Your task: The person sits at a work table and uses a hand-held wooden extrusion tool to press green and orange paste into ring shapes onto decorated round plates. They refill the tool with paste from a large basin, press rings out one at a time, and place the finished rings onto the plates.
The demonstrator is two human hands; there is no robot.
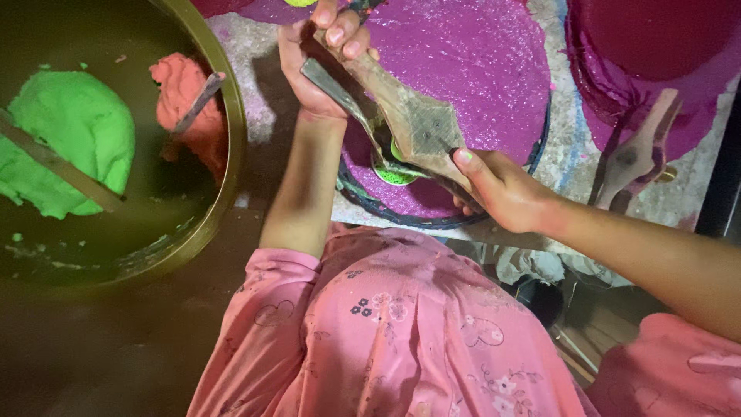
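My left hand [320, 54] grips the far end of a wooden press tool [421, 123] with metal arms. Around the tool's near end closes my right hand [502, 189]. The tool is held over a round tray [494, 69] covered in purple grainy paste. A small blob of green dough [394, 174] shows under the tool, at its middle. Both forearms reach out from pink flowered sleeves.
A large brass bowl [228, 116] at left holds a green dough mass [69, 135], a pinkish-red dough lump [189, 96] and two flat sticks. Another purple-coated round [656, 54] lies at upper right, with a second wooden tool [637, 154] leaning against it.
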